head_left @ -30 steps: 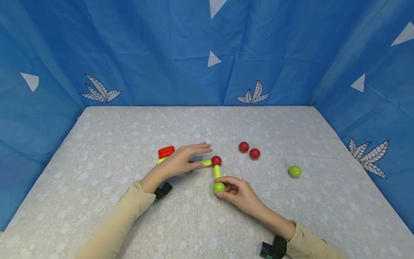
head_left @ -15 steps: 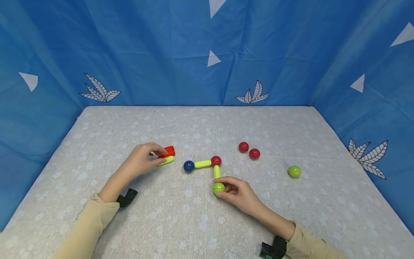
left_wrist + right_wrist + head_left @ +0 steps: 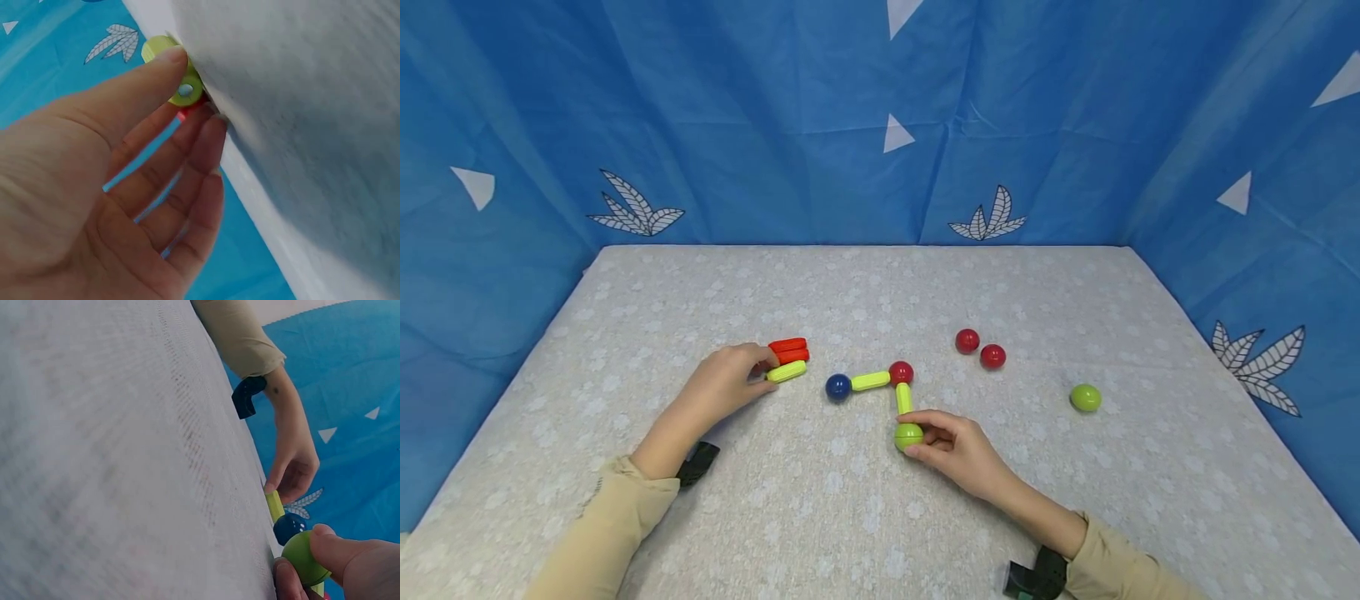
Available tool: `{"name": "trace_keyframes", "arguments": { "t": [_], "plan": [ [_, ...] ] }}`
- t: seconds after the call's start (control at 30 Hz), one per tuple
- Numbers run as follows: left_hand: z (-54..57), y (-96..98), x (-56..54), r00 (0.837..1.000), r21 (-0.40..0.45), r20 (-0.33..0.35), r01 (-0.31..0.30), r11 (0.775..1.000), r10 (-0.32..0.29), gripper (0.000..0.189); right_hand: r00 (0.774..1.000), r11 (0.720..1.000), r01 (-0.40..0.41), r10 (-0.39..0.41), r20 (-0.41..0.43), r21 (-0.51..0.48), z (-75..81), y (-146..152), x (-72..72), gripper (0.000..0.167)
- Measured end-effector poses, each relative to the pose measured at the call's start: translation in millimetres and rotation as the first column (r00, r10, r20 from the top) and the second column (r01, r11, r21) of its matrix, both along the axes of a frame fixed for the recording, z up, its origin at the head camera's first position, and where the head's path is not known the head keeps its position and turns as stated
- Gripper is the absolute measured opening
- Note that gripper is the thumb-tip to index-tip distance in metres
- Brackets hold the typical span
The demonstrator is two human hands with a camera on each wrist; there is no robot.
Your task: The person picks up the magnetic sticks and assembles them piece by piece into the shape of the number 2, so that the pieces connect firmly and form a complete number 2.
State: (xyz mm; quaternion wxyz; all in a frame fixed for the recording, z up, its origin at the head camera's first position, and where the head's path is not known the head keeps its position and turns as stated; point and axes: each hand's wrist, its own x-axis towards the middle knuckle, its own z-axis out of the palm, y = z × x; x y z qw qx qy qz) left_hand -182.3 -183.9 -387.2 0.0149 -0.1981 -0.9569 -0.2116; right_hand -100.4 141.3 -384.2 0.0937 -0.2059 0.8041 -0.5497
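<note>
My right hand (image 3: 958, 450) pinches a green ball (image 3: 907, 437) between thumb and fingers. From that ball a yellow-green magnetic rod (image 3: 903, 398) runs to a red ball (image 3: 901, 373). A second yellow-green rod (image 3: 871, 381) joins the red ball to a dark blue ball (image 3: 838, 387). Further left, my left hand (image 3: 726, 383) has its thumb and fingers around the near end of a loose yellow-green rod (image 3: 787, 372); in the left wrist view the thumb lies across this rod (image 3: 186, 92). Two red rods (image 3: 790, 350) lie just behind it, partly hidden by the fingers.
Two more red balls (image 3: 980, 348) sit to the right of the joined pieces. A single green ball (image 3: 1086, 397) lies farther right. The pale patterned tablecloth (image 3: 850, 517) ends at a blue curtain (image 3: 820, 125) behind and at both sides.
The left hand has moved left from over the blue ball to the loose rods, uncovering the blue ball and its rod. The right hand keeps its hold on the green ball.
</note>
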Motion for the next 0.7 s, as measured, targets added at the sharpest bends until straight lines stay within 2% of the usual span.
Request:
{"name": "trace_keyframes", "arguments": {
  "t": [0.27,0.5,0.6,0.7],
  "plan": [
    [1.3,8.0,-1.8,0.999,-0.028,-0.037,-0.002,1.0,0.001,0.018,1.0,1.0,0.005,-0.005,0.007,0.008,-0.1,0,-0.1,0.033],
    [3.2,9.3,3.7,1.0,0.059,0.002,0.007,0.998,-0.007,0.015,1.0,1.0,0.007,-0.007,-0.011,0.017,-1.0,0,-0.6,0.033],
    [8.9,15.0,10.9,0.999,0.113,0.018,0.048,0.992,-0.05,0.016,1.0,1.0,0.009,-0.008,-0.009,0.02,-0.8,0,-0.8,0.033],
    [18.0,24.5,19.9,0.988,0.189,0.063,0.129,0.973,-0.143,0.015,1.0,1.0,0.013,-0.013,-0.007,0.016,-0.2,0,-1.0,0.033]
  ]
}}
